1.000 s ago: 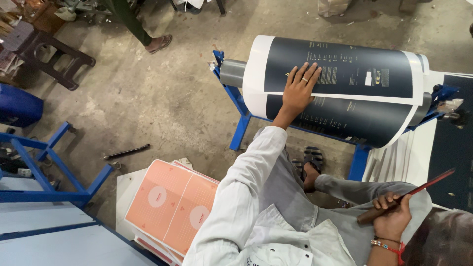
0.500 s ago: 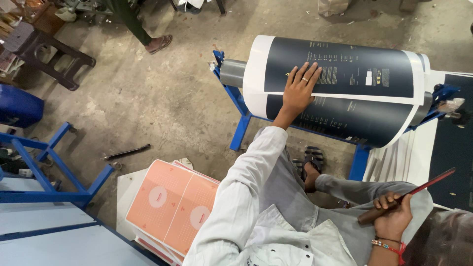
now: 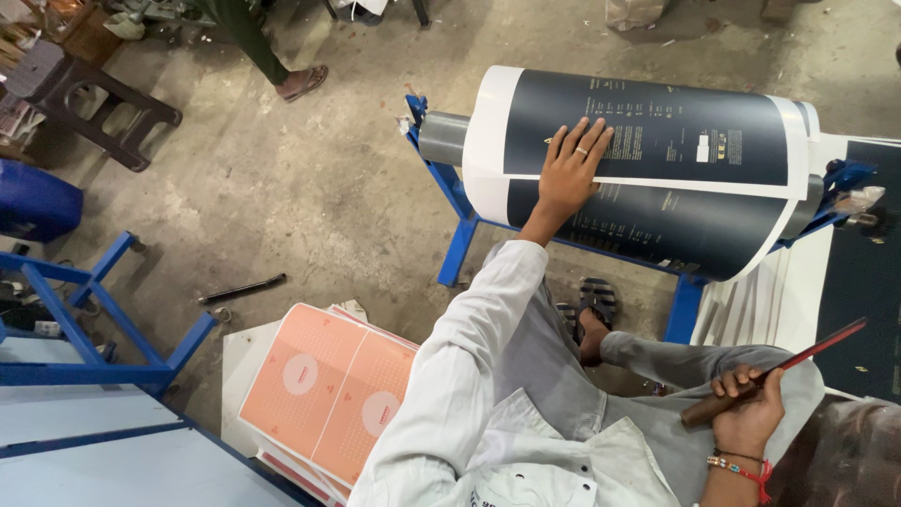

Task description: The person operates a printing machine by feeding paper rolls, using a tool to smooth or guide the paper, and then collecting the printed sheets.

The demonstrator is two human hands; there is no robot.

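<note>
The large roll of dark printed sheet [image 3: 648,169] lies across a blue steel stand [image 3: 460,235], its white edge turned towards the person. The left hand [image 3: 571,169] rests flat on it, fingers spread, the grip open and holding nothing. The right hand [image 3: 746,413] is closed around a thin red-bladed tool [image 3: 779,371]. On the left there is bare concrete floor [image 3: 310,188], with a stack of orange sheets [image 3: 328,385] nearby.

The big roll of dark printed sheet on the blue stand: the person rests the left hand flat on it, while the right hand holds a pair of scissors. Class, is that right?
Not quite. In the head view the left hand does lie flat on the roll on the blue stand, but the right hand holds a long thin blade with a wooden handle, not scissors.
</note>
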